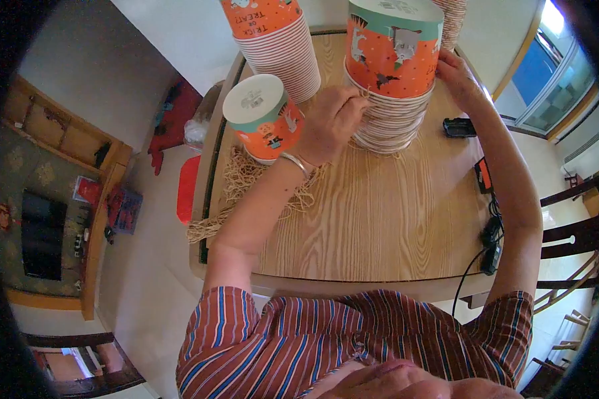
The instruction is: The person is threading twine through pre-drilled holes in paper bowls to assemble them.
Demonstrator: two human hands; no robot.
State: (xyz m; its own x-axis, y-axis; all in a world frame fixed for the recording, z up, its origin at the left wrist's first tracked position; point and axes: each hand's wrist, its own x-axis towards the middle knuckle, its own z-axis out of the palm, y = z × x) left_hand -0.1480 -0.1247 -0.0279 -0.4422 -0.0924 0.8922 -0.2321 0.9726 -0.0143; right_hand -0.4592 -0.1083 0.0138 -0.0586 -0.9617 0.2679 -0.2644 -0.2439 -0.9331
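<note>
A tall stack of upside-down paper buckets stands on the table, its top one orange with a green band and Halloween figures. At the left of this stack, my left hand is closed in a pinch by the lower rim of the top bucket. A bit of beige cord seems to show at its fingertips, but what they hold is unclear. My right hand grips the right side of the top bucket, its fingertips partly hidden. Beyond my left wrist, a single bucket sits upside down beside a tangled pile of beige cords.
Another tall bucket stack rises at the far left, and more rims show at the far right. A black object, an orange-and-black box and a black adapter with cable lie along the table's right edge. Dark chairs stand right.
</note>
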